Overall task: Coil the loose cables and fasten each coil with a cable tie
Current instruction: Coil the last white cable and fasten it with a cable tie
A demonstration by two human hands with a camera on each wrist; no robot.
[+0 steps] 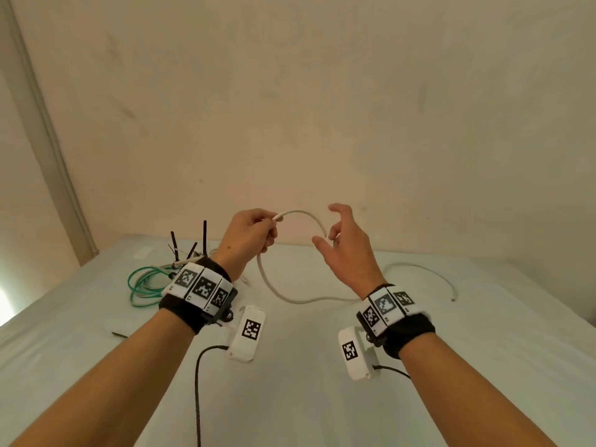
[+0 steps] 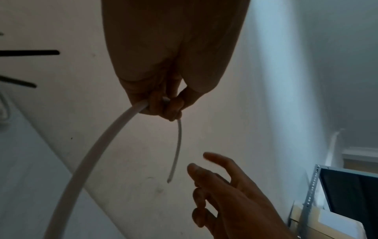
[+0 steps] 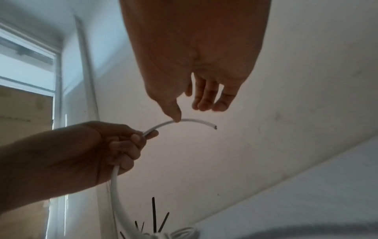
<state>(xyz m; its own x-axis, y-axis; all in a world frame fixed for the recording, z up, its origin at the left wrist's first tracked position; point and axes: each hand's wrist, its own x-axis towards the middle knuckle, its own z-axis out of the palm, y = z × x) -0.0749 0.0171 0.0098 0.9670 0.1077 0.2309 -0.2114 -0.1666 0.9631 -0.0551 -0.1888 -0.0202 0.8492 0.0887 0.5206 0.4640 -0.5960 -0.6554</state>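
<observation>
My left hand (image 1: 258, 230) is raised above the table and grips a white cable (image 1: 303, 215) near one end. The short free end arcs to the right and its cut tip (image 3: 214, 127) hangs in the air. The rest of the cable droops from my fist (image 2: 155, 105), loops over the table (image 1: 283, 295) and runs off to the right. My right hand (image 1: 338, 240) hovers just right of the tip with its fingers spread and relaxed, holding nothing; in the right wrist view its thumb (image 3: 174, 113) sits at the arc of the cable.
A green cable coil (image 1: 145, 283) lies at the table's back left beside black cable ties (image 1: 204, 235) that stick upward. One loose black tie (image 1: 119, 334) lies by my left forearm. A wall stands just behind the white table (image 1: 322, 398).
</observation>
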